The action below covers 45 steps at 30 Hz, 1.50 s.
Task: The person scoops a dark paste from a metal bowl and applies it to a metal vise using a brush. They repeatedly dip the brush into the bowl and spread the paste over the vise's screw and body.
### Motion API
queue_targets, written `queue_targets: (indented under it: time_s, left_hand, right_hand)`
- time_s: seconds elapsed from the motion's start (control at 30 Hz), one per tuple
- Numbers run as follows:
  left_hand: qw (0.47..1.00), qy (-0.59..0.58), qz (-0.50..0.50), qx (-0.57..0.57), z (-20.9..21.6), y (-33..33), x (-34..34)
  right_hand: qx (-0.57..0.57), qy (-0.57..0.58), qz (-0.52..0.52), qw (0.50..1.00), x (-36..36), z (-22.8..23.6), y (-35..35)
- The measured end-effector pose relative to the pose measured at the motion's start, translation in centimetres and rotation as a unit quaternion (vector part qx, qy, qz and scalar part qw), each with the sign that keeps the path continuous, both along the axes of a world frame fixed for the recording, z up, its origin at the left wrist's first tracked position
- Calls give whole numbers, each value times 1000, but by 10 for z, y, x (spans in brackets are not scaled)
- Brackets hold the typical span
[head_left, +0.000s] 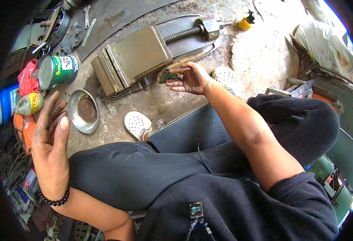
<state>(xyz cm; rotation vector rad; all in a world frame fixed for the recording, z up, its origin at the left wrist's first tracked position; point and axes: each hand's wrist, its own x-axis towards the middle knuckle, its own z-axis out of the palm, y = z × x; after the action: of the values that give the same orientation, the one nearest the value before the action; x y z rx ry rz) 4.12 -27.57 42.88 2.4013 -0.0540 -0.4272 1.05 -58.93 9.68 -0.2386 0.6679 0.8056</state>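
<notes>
My left hand (54, 134) is raised at the left, its fingers stretched out and smudged dark, holding nothing. Beside the near long side of a big metal machine vise (138, 50), my right hand (190, 79) has its fingers apart, pointing left. A small green thing with a brownish, bristly edge (169, 76) shows between and beyond those fingers; whether they touch it is hard to tell. The vise lies on the floor, with its threaded screw (183, 35) toward the far right. Below my left hand's fingertips side stands a shallow metal bowl (72, 114) with brownish contents.
A green paint can (60, 72), a plastic bottle (29, 103) and a red plastic bag (27, 78) stand at the left. A wrench (87, 16) lies on a dark sheet (116, 18). A yellow oil can (246, 22) stands far right. A dark board (188, 128) lies by my legs.
</notes>
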Motion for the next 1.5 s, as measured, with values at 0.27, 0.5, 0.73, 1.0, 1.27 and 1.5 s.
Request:
queue_targets:
  time_s: [0.27,0.5,0.73,1.0,1.27,1.5]
  left_hand:
    - [1000,7,3,-15,6,1,-9]
    - [1000,14,12,-25,5,0,-12]
    - [999,1,18,-28,4,3,-15]
    - [1000,-6,-1,-22,5,0,-15]
    - [999,18,-24,13,8,-11,-13]
    - [1000,18,-15,5,3,-16,-14]
  right_hand:
    - [-350,-43,311,883,1,12,43]
    - [-443,-26,310,841,-2,-12,66]
    - [-521,17,252,815,0,-50,-31]
    - [-702,-7,250,667,3,-47,-81]
    - [-631,-182,361,662,-5,-52,-6]
    - [-647,-151,402,630,31,-41,-75]
